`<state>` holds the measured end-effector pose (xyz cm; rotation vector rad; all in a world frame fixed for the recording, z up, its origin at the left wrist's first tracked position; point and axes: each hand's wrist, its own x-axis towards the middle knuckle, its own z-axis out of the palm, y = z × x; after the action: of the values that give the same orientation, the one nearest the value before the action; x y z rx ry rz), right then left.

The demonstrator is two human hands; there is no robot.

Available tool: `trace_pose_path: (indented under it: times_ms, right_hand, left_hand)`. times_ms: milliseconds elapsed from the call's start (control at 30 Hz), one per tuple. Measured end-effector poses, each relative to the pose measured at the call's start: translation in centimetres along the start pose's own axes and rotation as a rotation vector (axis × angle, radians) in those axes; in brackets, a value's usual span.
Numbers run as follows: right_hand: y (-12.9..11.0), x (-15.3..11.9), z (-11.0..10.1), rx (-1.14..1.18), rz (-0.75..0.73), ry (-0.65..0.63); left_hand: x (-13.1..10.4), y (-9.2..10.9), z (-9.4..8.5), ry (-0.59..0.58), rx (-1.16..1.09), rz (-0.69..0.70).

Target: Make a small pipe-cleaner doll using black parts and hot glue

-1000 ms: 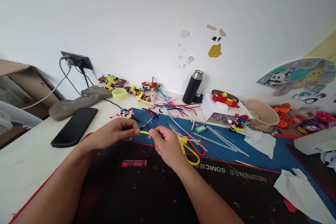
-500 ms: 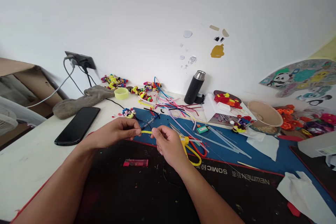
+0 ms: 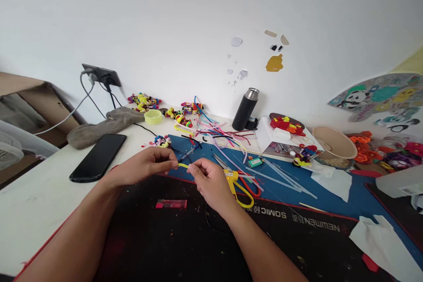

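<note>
- The thin yellow fuzzy strip (image 3: pixel 183 165) is stretched between both sets of fingertips, above the long black desk mat (image 3: pixel 158 238) with its red edging
- The left hand (image 3: pixel 155 165), at its 9 o'clock, is closed in a pinch on one end
- The right hand (image 3: pixel 211 183), towards 4 o'clock, pinches the other end between thumb and forefinger, the remaining fingers curled
- At 7 o'clock, the translucent pink plastic lighter (image 3: pixel 171 204) lies flat on the mat
- Towards 4 o'clock, beside the right hand, sits the yellow plastic looped handle (image 3: pixel 244 200) (partly overlapping a red loop)
- At 11 o'clock are the small multicoloured fuzzy figure (image 3: pixel 163 141) and, farther out, the pale yellow-green ring (image 3: pixel 153 117)
- Towards 1 or 2 o'clock, multicoloured fuzzy stems (image 3: pixel 220 133) lie tangled (pink, red, blue and others), near the black cylindrical flask (image 3: pixel 244 111) with a silver top
- At 9 o'clock, well apart, rests the black smartphone (image 3: pixel 98 158)
</note>
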<state>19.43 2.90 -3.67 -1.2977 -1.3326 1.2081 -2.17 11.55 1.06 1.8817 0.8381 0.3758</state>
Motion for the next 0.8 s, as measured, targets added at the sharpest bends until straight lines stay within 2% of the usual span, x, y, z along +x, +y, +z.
trace_pose_path:
  times_ms: [133,533,600,733,800]
  right_hand:
    - [0.0,0.0,0.1,0.068,0.018,0.035]
    - [-0.6,-0.1,0.0,0.18,0.037,0.032]
    - [-1.0,-0.1,-0.1,0.201,0.043,0.045]
    - [-1.5,0.0,-0.2,0.27,0.048,0.095]
    - [-1.6,0.0,-0.3,0.287,0.043,0.11]
  left_hand:
    - [0.0,0.0,-0.1,-0.005,-0.037,-0.012]
    - [-0.2,-0.1,-0.3,0.062,-0.131,-0.002]
    - [-0.3,-0.3,-0.4,0.102,-0.195,0.002]
    - [-0.4,-1.0,-0.8,0.286,-0.371,0.032]
    - [-0.4,-1.3,-0.9,0.34,-0.422,0.046]
